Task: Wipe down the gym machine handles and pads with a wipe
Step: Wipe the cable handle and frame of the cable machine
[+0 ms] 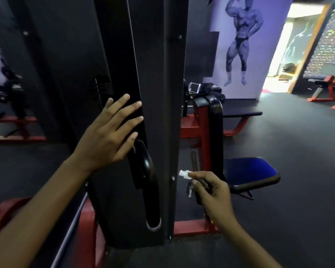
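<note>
White wipe (184, 174), glossy black handle (150, 182), blue seat pad (248, 171), red frame (193, 130).

1. The left hand (106, 132) is raised on the left, palm facing away, back of the hand toward the camera.
2. Its fingers (131, 108) are straight and spread, tips pointing up and to the right.
3. The left forearm runs bare from the near left corner up to the wrist.
4. The right hand (213, 188) sits lower and to the right, fingers curled, thumb and forefinger pinching a small white wipe (184, 174).
5. The right forearm enters from the near right edge.
</note>
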`<action>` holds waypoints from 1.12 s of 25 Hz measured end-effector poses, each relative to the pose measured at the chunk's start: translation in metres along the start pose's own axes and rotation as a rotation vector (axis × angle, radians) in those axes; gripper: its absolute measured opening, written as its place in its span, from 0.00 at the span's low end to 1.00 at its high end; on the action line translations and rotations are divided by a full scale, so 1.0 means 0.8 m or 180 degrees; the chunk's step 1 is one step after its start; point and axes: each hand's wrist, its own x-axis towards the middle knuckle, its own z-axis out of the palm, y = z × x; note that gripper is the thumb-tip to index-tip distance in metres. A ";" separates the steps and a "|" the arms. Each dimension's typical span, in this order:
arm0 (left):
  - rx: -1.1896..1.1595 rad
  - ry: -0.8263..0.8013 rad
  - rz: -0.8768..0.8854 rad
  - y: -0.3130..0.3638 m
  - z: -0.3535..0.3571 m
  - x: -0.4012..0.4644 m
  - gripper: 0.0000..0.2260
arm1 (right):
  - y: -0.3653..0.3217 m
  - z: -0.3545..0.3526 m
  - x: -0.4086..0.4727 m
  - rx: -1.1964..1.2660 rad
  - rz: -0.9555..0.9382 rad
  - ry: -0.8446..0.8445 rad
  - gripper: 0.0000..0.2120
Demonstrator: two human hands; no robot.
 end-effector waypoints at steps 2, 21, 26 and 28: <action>0.0061 -0.0076 -0.0111 0.007 -0.002 0.001 0.16 | 0.006 0.016 0.030 0.0150 0.0026 -0.0212 0.10; 0.0401 -0.1204 -0.2497 0.116 -0.032 0.038 0.28 | -0.017 0.082 0.150 0.3311 0.2836 -0.3091 0.09; 0.0830 -0.1557 -0.3303 0.180 -0.001 0.040 0.22 | -0.018 0.078 0.168 0.3059 0.2719 -0.4005 0.11; 0.0860 -0.1492 -0.3668 0.190 0.009 0.042 0.22 | -0.015 0.078 0.159 0.2727 0.2218 -0.4273 0.13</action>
